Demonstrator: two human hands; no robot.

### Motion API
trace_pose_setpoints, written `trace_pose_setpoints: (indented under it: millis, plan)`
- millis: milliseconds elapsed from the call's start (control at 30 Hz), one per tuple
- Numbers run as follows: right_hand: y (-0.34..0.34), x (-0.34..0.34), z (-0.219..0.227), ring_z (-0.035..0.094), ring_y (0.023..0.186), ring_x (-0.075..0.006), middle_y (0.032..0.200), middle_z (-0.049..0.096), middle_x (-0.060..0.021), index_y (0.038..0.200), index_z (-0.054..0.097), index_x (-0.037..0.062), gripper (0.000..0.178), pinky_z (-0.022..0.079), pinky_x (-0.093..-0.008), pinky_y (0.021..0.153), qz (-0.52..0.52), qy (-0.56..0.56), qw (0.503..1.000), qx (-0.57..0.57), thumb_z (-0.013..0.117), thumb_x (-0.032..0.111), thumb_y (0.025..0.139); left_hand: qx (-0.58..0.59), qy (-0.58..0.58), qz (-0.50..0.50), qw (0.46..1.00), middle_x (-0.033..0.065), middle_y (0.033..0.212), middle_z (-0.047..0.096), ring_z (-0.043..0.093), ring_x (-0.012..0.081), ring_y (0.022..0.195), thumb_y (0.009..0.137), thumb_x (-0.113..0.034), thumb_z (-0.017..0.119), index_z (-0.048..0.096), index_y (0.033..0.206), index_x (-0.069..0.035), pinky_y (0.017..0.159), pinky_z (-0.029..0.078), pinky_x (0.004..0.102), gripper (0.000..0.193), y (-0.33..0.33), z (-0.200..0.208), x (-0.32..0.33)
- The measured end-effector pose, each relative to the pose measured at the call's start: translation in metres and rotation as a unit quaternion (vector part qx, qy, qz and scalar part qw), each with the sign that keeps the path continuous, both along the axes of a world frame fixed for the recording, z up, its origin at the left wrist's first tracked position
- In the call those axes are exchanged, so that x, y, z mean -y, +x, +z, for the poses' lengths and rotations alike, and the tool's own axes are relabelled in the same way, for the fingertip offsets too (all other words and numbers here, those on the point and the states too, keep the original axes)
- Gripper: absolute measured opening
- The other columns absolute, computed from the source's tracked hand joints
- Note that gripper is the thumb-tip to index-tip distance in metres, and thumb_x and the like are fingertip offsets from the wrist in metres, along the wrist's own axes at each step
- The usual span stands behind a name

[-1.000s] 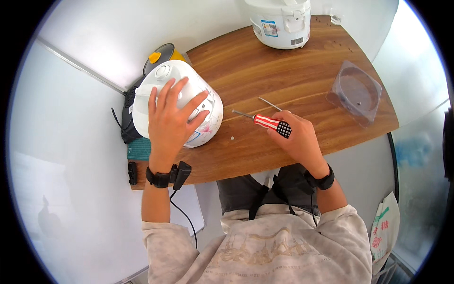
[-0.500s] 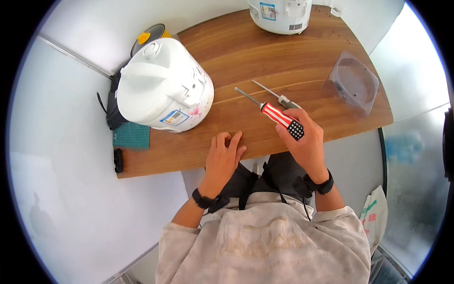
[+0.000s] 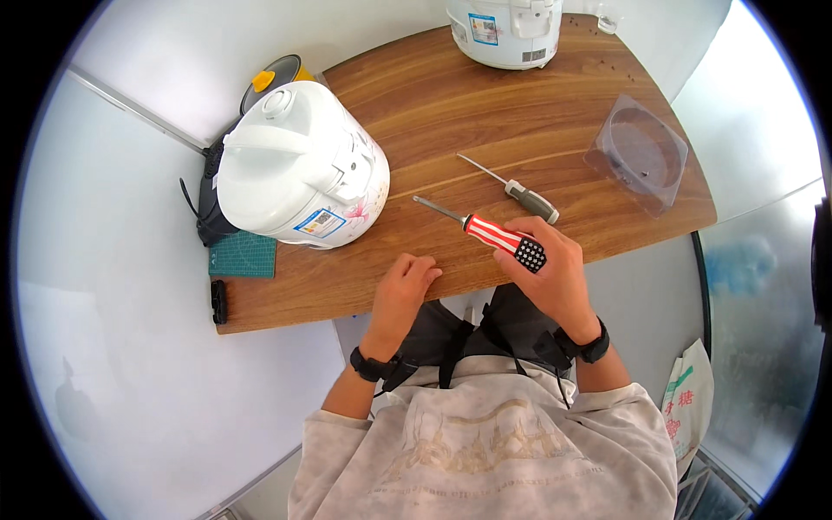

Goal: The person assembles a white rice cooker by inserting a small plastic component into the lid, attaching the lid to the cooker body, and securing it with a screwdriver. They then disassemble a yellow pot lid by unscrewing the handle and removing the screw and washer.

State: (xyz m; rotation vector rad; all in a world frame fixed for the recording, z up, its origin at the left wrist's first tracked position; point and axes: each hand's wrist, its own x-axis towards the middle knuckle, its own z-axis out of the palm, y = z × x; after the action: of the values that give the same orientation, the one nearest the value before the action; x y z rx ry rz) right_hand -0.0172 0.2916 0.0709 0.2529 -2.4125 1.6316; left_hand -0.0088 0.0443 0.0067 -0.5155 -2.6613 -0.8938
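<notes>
My right hand (image 3: 550, 269) is closed round the handle of a screwdriver (image 3: 494, 232) with red and white stripes and a black, white-starred end. Its metal shaft points left, above the tabletop. My left hand (image 3: 400, 299) is by the table's near edge, its fingers curled together, with nothing visible in them. Just beyond the held tool lies a second screwdriver (image 3: 531, 201), grey-green handled, with a thin shaft. To the left of both stands a white rice cooker (image 3: 277, 169), its lid down.
Another white rice cooker (image 3: 511, 39) stands at the wooden table's (image 3: 416, 104) far edge. A clear plastic tray (image 3: 641, 147) holding small dark bits lies right. On the left are a green cutting mat (image 3: 243, 255), a black object (image 3: 218, 301) and a yellow-and-black round item (image 3: 279, 74).
The striped screwdriver has moved left and slightly nearer in my right hand, uncovering the grey-green handle. My left hand's fingers have drawn in from a looser spread.
</notes>
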Motion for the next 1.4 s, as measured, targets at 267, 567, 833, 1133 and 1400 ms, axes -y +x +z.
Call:
trace_pose_setpoints:
  millis: [267,567,833,1133,1400]
  plan:
    - [0.008,-0.006,-0.001,0.069,0.078,-0.0281,0.09,0.071,-0.0128,0.103,0.067,0.0037,0.028,0.053,-0.0331,0.071,0.029,-0.013,0.999,0.033,0.078,0.017,0.081,0.368,0.458,0.096,0.804,-0.0018,0.072,0.057,0.044,0.0044,0.056,0.099,-0.022,0.066,0.061,0.109,-0.006,0.048,0.032,0.0196,0.019,-0.018,0.03,0.006]
    - [0.013,-0.006,0.009,0.069,0.079,-0.0286,0.09,0.07,-0.0129,0.104,0.068,0.0039,0.027,0.053,-0.0336,0.072,0.081,-0.007,0.997,0.018,0.078,0.016,0.081,0.427,0.563,0.037,0.706,-0.0004,0.07,0.054,0.044,0.0057,0.056,0.107,-0.029,0.048,0.057,0.103,-0.008,0.046,0.033,0.0203,0.023,-0.024,0.018,0.021]
    - [0.016,-0.011,0.007,0.069,0.08,-0.0292,0.09,0.07,-0.0126,0.104,0.068,0.0039,0.028,0.054,-0.0347,0.072,0.089,0.002,0.996,0.02,0.078,0.015,0.08,0.436,0.558,0.048,0.704,0.0037,0.1,0.066,0.069,0.0126,0.095,0.096,-0.007,0.065,0.059,0.113,-0.008,0.071,0.058,0.0203,0.019,-0.021,0.03,0.025]
    - [0.017,-0.015,0.013,0.068,0.08,-0.0284,0.09,0.07,-0.0115,0.104,0.068,0.0038,0.029,0.053,-0.0343,0.072,0.096,0.021,0.995,0.006,0.079,0.015,0.08,0.426,0.593,0.017,0.684,0.0033,0.108,0.064,0.066,0.0123,0.102,0.093,0.002,0.065,0.058,0.127,-0.01,0.078,0.057,0.0199,0.036,-0.016,0.026,0.032]
    - [0.021,-0.018,0.015,0.068,0.078,-0.0276,0.089,0.07,-0.011,0.103,0.07,0.0045,0.027,0.053,-0.0335,0.07,0.106,0.022,0.994,-0.007,0.078,0.013,0.079,0.404,0.638,-0.002,0.655,0.0034,0.113,0.066,0.066,0.0123,0.101,0.093,0.005,0.065,0.058,0.125,-0.013,0.08,0.058,0.0213,0.037,-0.013,0.031,0.036]
